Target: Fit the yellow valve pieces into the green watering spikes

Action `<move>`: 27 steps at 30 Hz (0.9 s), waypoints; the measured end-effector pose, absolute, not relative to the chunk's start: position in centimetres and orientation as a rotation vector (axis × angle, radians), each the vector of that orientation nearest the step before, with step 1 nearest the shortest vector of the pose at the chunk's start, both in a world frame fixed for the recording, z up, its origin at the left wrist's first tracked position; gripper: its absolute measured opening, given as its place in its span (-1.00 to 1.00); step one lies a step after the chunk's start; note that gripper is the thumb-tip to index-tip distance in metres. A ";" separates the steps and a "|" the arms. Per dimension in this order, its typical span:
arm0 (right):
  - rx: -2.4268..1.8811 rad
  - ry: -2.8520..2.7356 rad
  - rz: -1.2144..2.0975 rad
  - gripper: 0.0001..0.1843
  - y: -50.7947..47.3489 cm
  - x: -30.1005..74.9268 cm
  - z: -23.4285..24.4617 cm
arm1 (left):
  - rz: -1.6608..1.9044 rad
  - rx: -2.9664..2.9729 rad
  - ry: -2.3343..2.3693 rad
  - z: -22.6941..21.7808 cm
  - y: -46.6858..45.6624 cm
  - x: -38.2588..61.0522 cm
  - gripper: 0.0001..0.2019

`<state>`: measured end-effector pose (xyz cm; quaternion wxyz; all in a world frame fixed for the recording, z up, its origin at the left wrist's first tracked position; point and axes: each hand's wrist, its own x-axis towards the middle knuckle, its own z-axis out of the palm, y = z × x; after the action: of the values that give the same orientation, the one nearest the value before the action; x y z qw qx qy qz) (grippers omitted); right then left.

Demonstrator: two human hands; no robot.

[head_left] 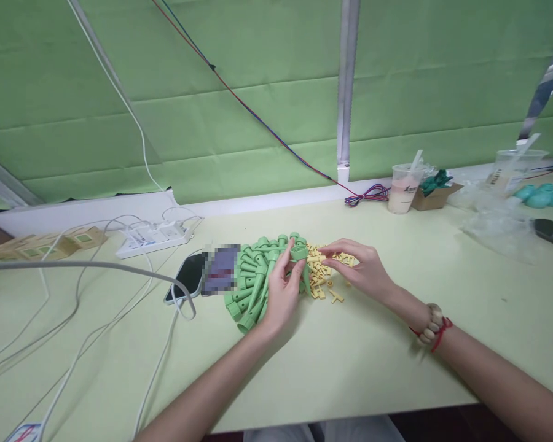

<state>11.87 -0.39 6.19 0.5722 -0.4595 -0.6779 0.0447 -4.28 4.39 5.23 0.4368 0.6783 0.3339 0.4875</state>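
My left hand (286, 282) is closed around a green tapered plastic part (299, 252), its round, ring-like end facing up. My right hand (364, 264) pinches a small yellow plastic piece (316, 259) between thumb and fingertips, close beside the green part. Whether the two parts touch, I cannot tell. Under and left of my left hand lies a heap of similar green tapered parts (253, 279), some with small holes in their sides. Small yellow plastic pieces (320, 288) are scattered on the table beneath my right fingers, partly hidden by them.
Left of the green heap lies a phone (188, 276) by a blurred-out rectangle. White cables (78, 344) run from a power strip (154, 236) across the table's left side. At the back right stand a drink cup (402, 190), a small cardboard box (431, 197) and plastic bags (493, 221).
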 end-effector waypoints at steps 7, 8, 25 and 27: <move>-1.169 -1.481 0.227 -0.87 -0.6 11.4 6.0 | 1.230 1.840 0.789 5.1 4.1 -4.5 -0.51; -1.197 -1.478 0.242 -0.86 -0.6 11.4 6.0 | 1.239 1.862 0.775 5.1 4.1 -4.6 -0.52; -1.274 -1.630 0.218 -0.76 -0.6 11.3 6.1 | 1.226 1.788 0.811 4.9 4.6 -4.3 -0.52; -1.237 -1.612 0.175 -0.80 -0.4 11.4 6.1 | 1.224 1.754 0.836 4.7 4.7 -4.2 -0.51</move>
<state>11.39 -0.42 6.05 0.5236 -0.5166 -0.6735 0.0729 -4.23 4.69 4.75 0.4101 0.6965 0.3322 0.4862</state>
